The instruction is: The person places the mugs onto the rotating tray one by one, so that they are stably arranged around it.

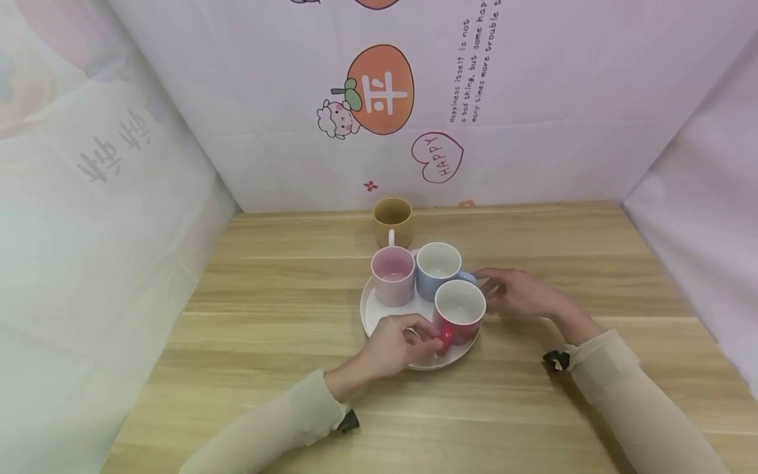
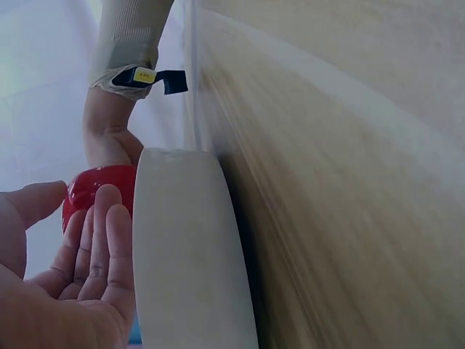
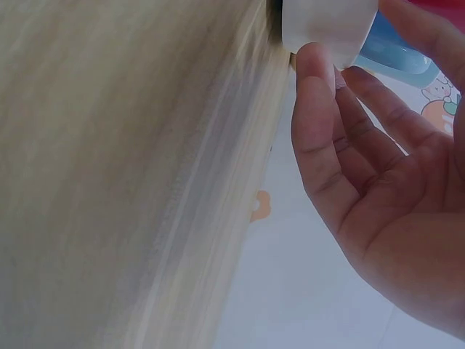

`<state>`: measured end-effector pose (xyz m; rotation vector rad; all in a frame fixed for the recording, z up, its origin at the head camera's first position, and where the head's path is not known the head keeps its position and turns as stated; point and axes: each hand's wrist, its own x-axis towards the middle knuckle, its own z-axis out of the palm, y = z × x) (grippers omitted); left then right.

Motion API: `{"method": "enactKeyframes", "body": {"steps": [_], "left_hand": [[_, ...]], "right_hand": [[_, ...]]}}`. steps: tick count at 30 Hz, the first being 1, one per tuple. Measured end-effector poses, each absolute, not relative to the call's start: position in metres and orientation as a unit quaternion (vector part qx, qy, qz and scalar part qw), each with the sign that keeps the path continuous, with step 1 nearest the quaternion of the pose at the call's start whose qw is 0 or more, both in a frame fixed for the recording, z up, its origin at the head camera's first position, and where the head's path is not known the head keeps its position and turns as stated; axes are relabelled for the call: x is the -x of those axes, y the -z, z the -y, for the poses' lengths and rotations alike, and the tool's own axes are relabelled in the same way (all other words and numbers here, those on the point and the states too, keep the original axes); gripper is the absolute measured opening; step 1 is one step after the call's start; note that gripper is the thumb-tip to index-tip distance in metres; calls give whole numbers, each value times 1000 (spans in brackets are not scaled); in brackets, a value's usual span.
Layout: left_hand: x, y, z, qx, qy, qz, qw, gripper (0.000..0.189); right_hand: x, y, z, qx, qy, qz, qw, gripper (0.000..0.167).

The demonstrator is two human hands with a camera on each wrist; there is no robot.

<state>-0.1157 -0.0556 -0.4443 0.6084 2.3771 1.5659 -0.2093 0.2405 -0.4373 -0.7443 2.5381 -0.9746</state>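
A red mug [image 1: 458, 316] stands on a round white tray [image 1: 372, 315] beside a pink mug [image 1: 393, 280] and a light blue mug [image 1: 435, 283]. Close to the red mug's handle is my left hand [image 1: 399, 342]. Its thumb and fingertips are at the handle; in the left wrist view those fingers [image 2: 109, 254] look mostly straight, with the thumb apart. My right hand [image 1: 518, 293] is at the tray's right side, near the blue mug's handle. In the right wrist view, loosely bent fingers [image 3: 316, 123] reach the white tray rim [image 3: 323, 29].
Behind the tray a mustard-yellow mug [image 1: 395, 224] stands on the wooden table [image 1: 284, 283], its white handle facing the pink mug. Printed cloth [image 1: 266, 99] hangs along the table's back edge and both sides.
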Motion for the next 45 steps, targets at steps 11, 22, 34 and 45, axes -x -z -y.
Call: {"method": "enactKeyframes", "body": {"steps": [11, 22, 34, 45], "left_hand": [[121, 444, 76, -180, -548, -811, 101, 14], [126, 439, 96, -164, -529, -829, 80, 14], [137, 437, 120, -101, -547, -828, 76, 15], [157, 432, 146, -85, -569, -817, 37, 19]], "right_hand": [[208, 439, -241, 259, 342, -887, 170, 58], [207, 439, -240, 253, 341, -889, 173, 57], [206, 438, -239, 256, 337, -890, 168, 57], [207, 439, -240, 254, 339, -890, 168, 57]]}}
